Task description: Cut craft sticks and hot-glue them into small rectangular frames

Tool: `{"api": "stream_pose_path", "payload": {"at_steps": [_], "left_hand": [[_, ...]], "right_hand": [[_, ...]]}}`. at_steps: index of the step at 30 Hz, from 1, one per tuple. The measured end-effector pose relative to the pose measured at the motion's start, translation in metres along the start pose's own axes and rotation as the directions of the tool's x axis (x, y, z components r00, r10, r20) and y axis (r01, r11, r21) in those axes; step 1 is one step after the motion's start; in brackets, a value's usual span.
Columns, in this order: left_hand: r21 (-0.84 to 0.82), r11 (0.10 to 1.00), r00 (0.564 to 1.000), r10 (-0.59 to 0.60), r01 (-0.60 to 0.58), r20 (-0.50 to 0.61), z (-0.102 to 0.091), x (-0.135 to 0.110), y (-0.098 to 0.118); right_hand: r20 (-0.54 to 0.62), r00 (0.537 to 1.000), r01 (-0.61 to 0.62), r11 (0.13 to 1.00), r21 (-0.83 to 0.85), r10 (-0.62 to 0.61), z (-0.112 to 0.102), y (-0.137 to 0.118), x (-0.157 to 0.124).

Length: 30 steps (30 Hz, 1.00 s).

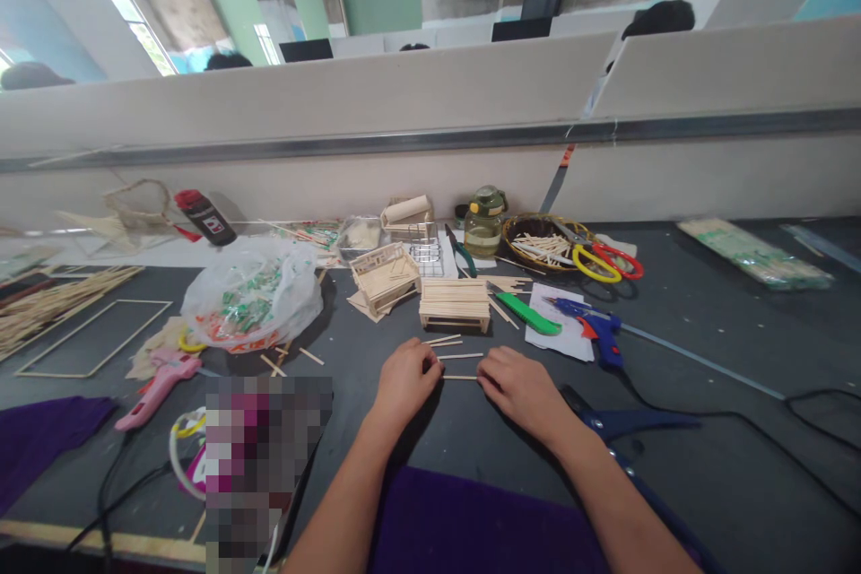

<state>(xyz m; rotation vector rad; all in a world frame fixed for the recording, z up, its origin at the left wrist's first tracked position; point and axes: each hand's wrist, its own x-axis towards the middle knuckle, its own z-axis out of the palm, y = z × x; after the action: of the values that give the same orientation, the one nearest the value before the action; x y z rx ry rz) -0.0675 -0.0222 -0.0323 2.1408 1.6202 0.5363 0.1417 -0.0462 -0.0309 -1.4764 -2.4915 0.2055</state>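
My left hand [404,381] and my right hand [517,387] rest on the dark table [706,457], knuckles up, fingers curled inward. Between them lies a thin wooden stick [460,377], with each hand pinching one end of it. Two more loose sticks [452,348] lie just beyond the fingers. Right behind those sits a small slatted wooden bench [455,303] built of sticks. A small stick-built house model [383,276] stands to its left.
A green utility knife [528,312] and a blue glue gun [595,327] on white paper lie to the right. Further off are red and yellow scissors [605,262], a basket of sticks [542,242], a plastic bag [252,291], a pink glue gun [156,386] and a bundle of sticks [47,300]. A grey partition wall [404,108] backs the table.
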Motion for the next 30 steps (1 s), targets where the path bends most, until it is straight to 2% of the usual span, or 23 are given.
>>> {"api": "stream_pose_path", "payload": {"at_steps": [14,22,25,30], "left_hand": [[0.012,1.000,1.000,0.009,-0.009,0.001,-0.001,0.001,0.000],[-0.002,1.000,1.000,0.014,-0.014,-0.002,-0.001,0.001,-0.001],[-0.040,0.999,1.000,0.004,-0.003,0.011,-0.003,0.001,-0.002],[-0.103,0.993,0.998,0.047,-0.050,-0.034,-0.008,0.001,0.000]], "right_hand": [[-0.023,1.000,-0.008,0.999,-0.040,0.007,0.003,0.001,0.001],[-0.039,0.999,-0.023,0.999,0.049,0.024,0.001,0.001,0.001],[-0.085,0.992,-0.082,0.983,0.162,0.096,-0.004,0.008,-0.002],[-0.163,0.940,-0.251,0.930,0.267,0.301,-0.012,0.028,-0.008]]}}
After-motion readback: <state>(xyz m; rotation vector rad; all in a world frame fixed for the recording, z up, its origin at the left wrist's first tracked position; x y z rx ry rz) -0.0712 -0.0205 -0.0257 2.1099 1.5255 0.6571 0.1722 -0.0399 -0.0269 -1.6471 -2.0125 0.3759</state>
